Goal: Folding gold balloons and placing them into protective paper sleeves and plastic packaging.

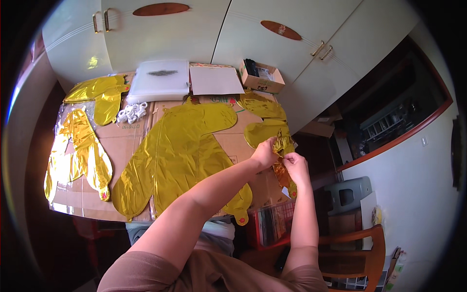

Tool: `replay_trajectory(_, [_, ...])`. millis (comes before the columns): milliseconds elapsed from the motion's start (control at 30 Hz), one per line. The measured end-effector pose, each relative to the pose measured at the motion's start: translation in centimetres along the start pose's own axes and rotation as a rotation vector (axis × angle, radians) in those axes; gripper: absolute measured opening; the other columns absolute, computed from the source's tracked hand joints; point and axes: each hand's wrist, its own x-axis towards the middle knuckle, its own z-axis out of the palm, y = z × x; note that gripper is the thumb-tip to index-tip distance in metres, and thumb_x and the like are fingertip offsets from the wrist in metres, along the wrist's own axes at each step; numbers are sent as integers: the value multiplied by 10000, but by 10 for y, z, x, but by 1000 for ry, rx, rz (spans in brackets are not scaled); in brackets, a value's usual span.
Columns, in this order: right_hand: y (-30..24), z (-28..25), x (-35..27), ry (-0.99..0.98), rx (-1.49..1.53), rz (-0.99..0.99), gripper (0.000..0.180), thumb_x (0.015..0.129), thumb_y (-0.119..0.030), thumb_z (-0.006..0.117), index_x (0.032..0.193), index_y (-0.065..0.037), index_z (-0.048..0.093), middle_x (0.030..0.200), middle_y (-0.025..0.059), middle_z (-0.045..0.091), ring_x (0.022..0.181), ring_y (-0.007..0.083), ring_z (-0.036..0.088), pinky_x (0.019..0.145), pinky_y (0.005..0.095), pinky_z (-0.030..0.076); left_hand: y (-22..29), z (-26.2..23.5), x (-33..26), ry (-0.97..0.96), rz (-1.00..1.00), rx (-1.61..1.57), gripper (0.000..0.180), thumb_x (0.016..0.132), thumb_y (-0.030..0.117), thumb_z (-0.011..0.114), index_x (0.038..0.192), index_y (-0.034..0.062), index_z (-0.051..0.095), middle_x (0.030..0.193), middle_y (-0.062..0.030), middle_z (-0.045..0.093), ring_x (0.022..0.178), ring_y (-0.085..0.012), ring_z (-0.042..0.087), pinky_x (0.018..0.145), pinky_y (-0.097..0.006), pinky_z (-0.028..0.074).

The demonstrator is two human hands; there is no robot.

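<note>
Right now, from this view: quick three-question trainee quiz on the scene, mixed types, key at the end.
1. Multiple choice. Where on the cardboard is the gold foil that the left hand and right hand are handling?
a) far left
b) middle
c) right side
2. True or false. The small open box stands to the left of the pale flat sheet.
3. Short answer. What lies just beyond the white loops, as the person sees it?

Key:
1. c
2. False; it stands to the right.
3. The translucent stack.
</note>
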Motion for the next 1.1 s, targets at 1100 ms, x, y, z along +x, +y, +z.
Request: replay_trajectory(1100, [-90,1,-5,193,-170,-219,515,884,-251,731,1272,50,576,1224,243,635,1140,360,621,1008,426,475,289,-357,71,28,418,-612,213,945,48,599,1145,-19,621,1028,-111,678,861,-189,675,722,-339,564])
